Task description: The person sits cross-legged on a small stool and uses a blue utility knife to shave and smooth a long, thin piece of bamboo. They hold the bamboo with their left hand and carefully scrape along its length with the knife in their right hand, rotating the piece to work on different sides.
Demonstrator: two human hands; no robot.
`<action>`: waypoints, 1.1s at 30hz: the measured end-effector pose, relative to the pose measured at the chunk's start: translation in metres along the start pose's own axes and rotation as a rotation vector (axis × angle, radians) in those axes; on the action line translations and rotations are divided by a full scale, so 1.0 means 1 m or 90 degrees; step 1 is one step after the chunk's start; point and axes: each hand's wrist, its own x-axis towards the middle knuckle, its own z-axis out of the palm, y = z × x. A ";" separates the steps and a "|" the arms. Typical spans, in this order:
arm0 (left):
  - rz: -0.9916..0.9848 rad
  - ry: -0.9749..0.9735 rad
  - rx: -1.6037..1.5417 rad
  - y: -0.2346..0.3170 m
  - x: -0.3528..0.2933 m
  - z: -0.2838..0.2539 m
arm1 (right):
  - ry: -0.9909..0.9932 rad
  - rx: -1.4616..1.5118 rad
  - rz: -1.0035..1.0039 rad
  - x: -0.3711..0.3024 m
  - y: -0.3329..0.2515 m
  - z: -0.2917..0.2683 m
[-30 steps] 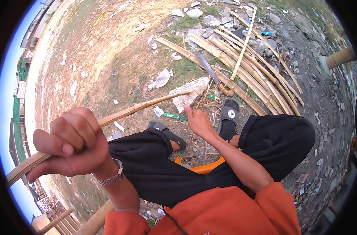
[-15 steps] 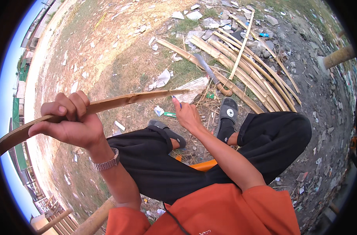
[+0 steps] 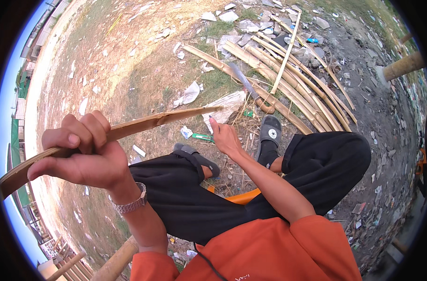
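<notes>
Left hand clamps the bamboo strip, right hand well apart from it!
The strip slants from near left to the centre, its far tip over the pale wood block; contact there, I can't tell. The right hand curls, thumb up, just beside that tip, its grip hidden. Far right, a curved blade lies by the split bamboo pile.

Compared with one second ago, turned the wooden strip to show its broad face; lifted the left hand somewhat; shifted the right hand slightly leftward.
</notes>
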 end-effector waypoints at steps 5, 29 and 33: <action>-0.003 -0.013 -0.003 0.002 -0.002 -0.002 | -0.038 -0.017 0.054 -0.004 -0.005 -0.008; -0.024 0.022 -0.025 0.004 -0.006 -0.001 | -0.041 -0.025 0.102 0.016 0.025 -0.003; -0.017 0.024 -0.016 0.005 -0.007 -0.002 | -0.011 -0.066 0.103 0.033 0.035 0.008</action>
